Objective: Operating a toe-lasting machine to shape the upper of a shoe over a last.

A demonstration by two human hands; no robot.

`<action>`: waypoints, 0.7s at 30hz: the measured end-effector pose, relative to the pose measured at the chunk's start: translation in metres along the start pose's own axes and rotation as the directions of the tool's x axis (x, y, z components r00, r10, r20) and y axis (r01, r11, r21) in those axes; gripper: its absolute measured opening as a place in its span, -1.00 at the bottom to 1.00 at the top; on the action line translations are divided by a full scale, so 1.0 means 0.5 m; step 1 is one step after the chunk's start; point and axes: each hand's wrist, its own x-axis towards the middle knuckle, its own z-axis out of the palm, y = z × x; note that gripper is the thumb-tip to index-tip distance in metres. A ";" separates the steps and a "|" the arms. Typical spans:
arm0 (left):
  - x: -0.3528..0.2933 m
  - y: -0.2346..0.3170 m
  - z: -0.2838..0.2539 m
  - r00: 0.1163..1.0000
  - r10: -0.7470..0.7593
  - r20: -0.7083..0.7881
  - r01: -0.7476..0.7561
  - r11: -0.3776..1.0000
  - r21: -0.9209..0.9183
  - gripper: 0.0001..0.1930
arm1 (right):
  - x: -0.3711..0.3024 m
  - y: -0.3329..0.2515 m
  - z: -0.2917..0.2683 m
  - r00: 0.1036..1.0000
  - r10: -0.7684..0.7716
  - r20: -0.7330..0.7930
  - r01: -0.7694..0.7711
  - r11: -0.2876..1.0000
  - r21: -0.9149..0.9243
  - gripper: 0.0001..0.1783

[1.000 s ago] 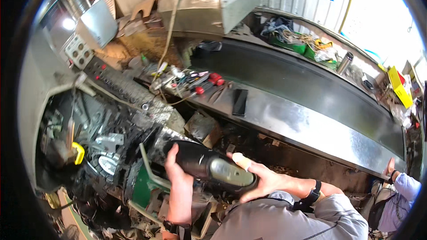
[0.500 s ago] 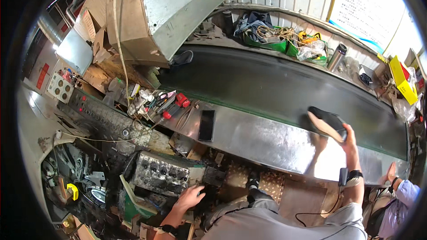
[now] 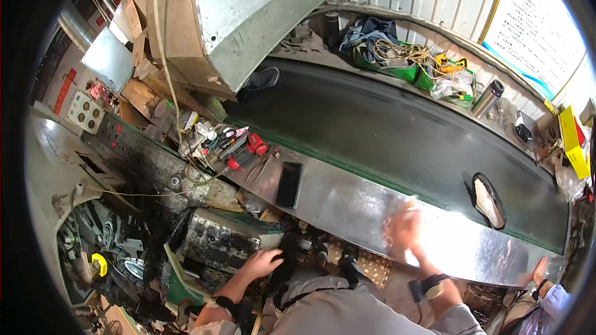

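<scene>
At lower centre: our left hand point(image 3: 261, 264), empty, half-curled; our right hand point(image 3: 405, 228), over ledge point(image 3: 338, 192), grip too blurred to tell. At right: shoe point(image 3: 488, 202) on belt point(image 3: 372, 125), presumably for support.

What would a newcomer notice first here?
Probably the black shoe with a pale middle, lying toward the right end of the wide dark belt. Then the bright yellow box at the far right, and the black phone on the left part of the shiny metal ledge along the belt's near side.
</scene>
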 end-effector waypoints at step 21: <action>0.889 -0.191 -0.651 0.792 0.401 -0.461 -0.059 0.801 0.596 -0.25 | 0.126 -0.278 0.034 0.819 0.571 0.046 -0.571 0.806 0.155 -0.72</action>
